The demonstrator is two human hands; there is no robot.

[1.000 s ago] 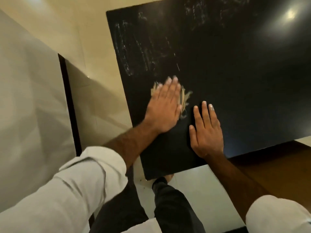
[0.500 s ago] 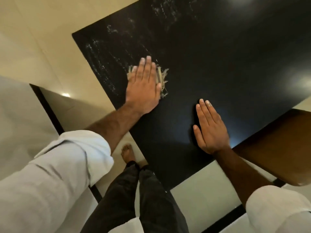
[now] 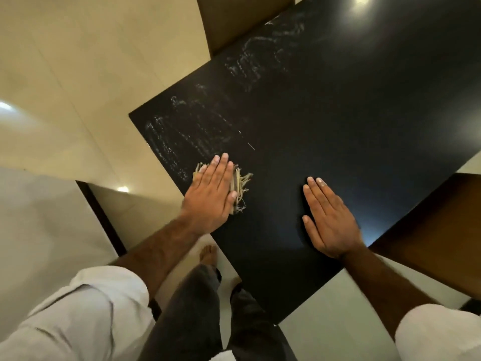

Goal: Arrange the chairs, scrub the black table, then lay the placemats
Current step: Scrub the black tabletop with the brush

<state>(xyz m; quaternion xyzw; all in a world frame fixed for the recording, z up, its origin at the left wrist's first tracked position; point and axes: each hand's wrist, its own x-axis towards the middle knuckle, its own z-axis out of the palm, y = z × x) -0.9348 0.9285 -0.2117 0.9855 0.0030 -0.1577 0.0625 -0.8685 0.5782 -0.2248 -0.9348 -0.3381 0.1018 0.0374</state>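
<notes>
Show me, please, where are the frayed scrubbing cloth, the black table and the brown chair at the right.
frayed scrubbing cloth [image 3: 240, 187]: head view, on its fringe beside the left hand.
black table [image 3: 338, 121]: head view, on bare tabletop.
brown chair [image 3: 429, 230]: head view, on its brown surface at the table's right edge.

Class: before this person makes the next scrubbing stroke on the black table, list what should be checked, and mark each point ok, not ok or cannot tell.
1. Scrubber under the left hand: ok, palm flat on it, frayed fibres showing at the side.
2. Right hand bracing: ok, flat on the table.
3. Stroke path free of objects: ok, only whitish streaks ahead.
4. Whole top scrubbed: not ok, streaks cover only the left part.
5. Scrubber wet enough: cannot tell.
6. Chairs out of the way: ok, one at the far edge, one at the right.
</notes>
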